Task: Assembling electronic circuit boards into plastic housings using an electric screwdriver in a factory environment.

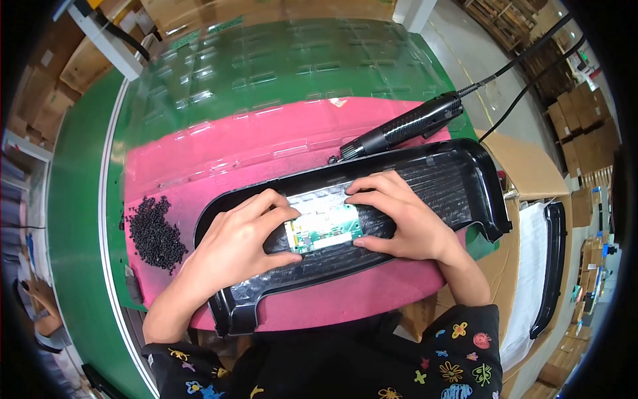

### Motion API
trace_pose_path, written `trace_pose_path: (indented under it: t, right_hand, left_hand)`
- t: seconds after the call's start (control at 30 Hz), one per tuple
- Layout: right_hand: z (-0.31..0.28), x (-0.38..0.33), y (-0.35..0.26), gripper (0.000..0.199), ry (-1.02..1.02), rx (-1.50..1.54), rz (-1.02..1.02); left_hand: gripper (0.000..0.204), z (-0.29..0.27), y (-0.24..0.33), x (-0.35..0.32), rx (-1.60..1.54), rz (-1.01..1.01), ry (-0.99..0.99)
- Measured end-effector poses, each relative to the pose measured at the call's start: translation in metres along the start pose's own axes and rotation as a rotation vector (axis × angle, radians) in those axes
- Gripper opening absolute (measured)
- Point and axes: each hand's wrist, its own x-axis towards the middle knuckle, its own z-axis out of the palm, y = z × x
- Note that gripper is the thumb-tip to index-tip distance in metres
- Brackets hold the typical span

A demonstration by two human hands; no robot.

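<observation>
A green circuit board [323, 225] with a bright, shiny upper face sits within the black plastic housing [452, 193], a long curved tray-like part in front of me. My left hand [249, 229] grips the board's left end, thumb at the near edge and fingers at the far corner. At the opposite end my right hand [402, 216] holds it the same way. Whether the board touches the housing floor I cannot tell. Just beyond the housing lies a black electric screwdriver [405, 126], its tip pointing left. A heap of small black screws [156, 233] is left of my left hand.
Under the housing is a pink mat [179, 156] on a green table [80, 219]. A clear plastic tray [286, 66] covers the far side. Cables run from the screwdriver to the upper right. An open cardboard box [525, 159] at right holds another black housing [553, 259].
</observation>
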Motion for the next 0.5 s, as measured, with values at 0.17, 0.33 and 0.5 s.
trace_pose_path:
  t: [0.17,0.33,0.5]
  right_hand:
    - [0.000,-0.001,-0.001,0.052,-0.001,-0.025,0.023]
    - [0.002,-0.002,0.001,0.053,0.017,-0.031,-0.006]
    - [-0.001,-0.013,0.009,0.053,0.036,-0.062,-0.060]
  left_hand:
    - [0.050,0.000,0.002,-0.001,0.060,0.011,0.013]
    - [0.052,-0.001,0.003,-0.002,0.062,-0.015,0.004]
    - [0.054,0.003,0.008,0.004,0.040,0.023,0.041]
